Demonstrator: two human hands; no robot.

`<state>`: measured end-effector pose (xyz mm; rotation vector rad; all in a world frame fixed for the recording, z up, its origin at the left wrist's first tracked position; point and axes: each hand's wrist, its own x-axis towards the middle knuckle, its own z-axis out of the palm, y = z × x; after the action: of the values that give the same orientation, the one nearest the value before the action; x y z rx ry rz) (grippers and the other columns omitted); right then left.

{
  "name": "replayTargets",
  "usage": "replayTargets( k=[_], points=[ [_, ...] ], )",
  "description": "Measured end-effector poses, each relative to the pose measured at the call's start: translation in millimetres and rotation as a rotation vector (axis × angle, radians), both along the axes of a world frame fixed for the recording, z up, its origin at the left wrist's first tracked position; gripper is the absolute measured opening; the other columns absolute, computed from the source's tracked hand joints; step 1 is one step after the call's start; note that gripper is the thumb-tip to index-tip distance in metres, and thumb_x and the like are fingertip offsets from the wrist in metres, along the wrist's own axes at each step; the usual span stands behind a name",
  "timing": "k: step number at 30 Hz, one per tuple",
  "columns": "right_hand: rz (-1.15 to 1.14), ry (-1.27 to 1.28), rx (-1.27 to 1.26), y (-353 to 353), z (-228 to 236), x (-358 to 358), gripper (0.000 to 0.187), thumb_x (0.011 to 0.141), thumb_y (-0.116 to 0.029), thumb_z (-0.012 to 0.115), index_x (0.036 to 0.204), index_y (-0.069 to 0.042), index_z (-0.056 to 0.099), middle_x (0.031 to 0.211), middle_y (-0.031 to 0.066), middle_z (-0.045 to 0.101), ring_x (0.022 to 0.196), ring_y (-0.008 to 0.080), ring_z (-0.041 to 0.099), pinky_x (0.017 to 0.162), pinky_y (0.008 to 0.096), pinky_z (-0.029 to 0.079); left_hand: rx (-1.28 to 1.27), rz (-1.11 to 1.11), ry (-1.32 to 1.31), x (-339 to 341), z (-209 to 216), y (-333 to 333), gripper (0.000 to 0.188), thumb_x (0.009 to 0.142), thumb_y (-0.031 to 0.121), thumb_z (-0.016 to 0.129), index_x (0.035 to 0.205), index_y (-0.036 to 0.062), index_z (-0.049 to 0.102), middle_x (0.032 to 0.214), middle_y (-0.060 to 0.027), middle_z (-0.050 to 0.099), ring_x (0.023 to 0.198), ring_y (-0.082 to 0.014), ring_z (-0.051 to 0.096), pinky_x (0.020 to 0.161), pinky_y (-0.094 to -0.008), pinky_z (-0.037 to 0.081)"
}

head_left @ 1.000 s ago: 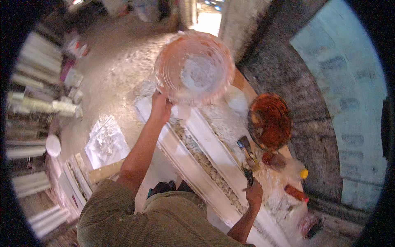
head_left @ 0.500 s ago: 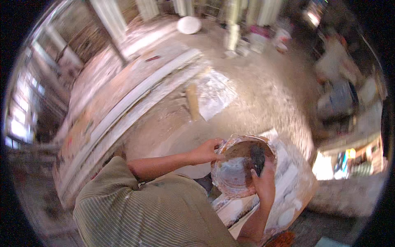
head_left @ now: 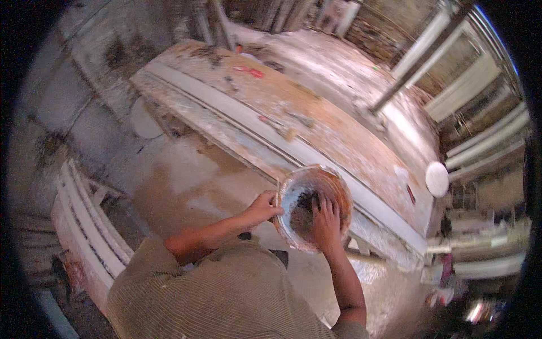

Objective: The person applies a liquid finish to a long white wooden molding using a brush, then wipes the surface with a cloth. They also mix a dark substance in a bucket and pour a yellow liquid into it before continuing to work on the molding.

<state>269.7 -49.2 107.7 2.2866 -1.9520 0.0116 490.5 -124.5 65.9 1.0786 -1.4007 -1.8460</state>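
A round bucket, its rim and walls crusted with white and rust-brown residue, is held tilted in front of my body. My left hand grips its left rim, thumb and fingers closed on the edge. Inside the bucket is my right hand, fingers pointing down toward the bottom. A dark, rough clump shows beside and under those fingers; its kind is not clear, and the hand partly hides it.
A long worktable with a white moulding strip along it lies ahead. On it are a brush and a red tool. Curved white pieces stand at left, a white disc at right, and a post beyond.
My view and body have turned left, bringing the worktable ahead. The bucket has come along in my left hand. My right hand and the dark clump are now lower inside it.
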Motion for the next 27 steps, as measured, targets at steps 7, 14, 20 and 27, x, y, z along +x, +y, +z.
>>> replayTargets(
  k=[7, 14, 20, 27],
  points=[
    [0.551, -0.226, -0.039, -216.8, 32.8, 123.6, 0.035, 0.078, -0.022, 0.063, 0.112, -0.012, 0.068, 0.133, 0.015, 0.052, 0.128, 0.0322, 0.044, 0.111, 0.0474, 0.029, 0.229, 0.438, 0.075, 138.3, 54.2, -67.1, 0.042, 0.081, 0.008, 0.066, 0.122, 0.0024, 0.054, 0.103, -0.0071, 0.064, 0.087, -0.0181, 0.063, 0.075, -0.0358, 0.053],
    [0.349, -1.058, 0.096, -413.1, 56.5, 197.4, 0.033, 0.089, -0.029, 0.064, 0.112, -0.006, 0.065, 0.115, 0.0143, 0.063, 0.094, 0.0257, 0.067, 0.082, 0.0377, 0.053, 0.232, 0.908, 0.225, 223.4, 36.6, -132.5, 0.032, 0.084, 0.006, 0.063, 0.116, 0.0045, 0.057, 0.101, -0.0043, 0.064, 0.086, -0.0141, 0.06, 0.069, -0.0324, 0.05],
    [0.056, -1.053, 0.23, -641.3, -70.2, 194.2, 0.043, 0.092, -0.038, 0.059, 0.111, -0.001, 0.064, 0.124, 0.0179, 0.059, 0.111, 0.0323, 0.059, 0.091, 0.0455, 0.048, 0.266, 0.89, 0.135, 290.7, 16.3, -241.8, 0.037, 0.085, 0.007, 0.064, 0.12, 0.0053, 0.055, 0.104, -0.0044, 0.063, 0.088, -0.0153, 0.061, 0.071, -0.0324, 0.051],
    [-0.355, -0.804, 0.19, -873.4, -164.6, 337.7, 0.098, 0.078, -0.063, 0.064, 0.147, -0.005, 0.026, 0.148, 0.0296, 0.029, 0.137, 0.049, 0.025, 0.107, 0.0572, 0.029, 0.311, 1.005, 0.172, 379.6, 27.1, -352.9, 0.048, 0.083, 0.007, 0.061, 0.13, 0.0026, 0.049, 0.121, -0.0076, 0.059, 0.107, -0.0212, 0.058, 0.088, -0.0379, 0.048]
  ],
)
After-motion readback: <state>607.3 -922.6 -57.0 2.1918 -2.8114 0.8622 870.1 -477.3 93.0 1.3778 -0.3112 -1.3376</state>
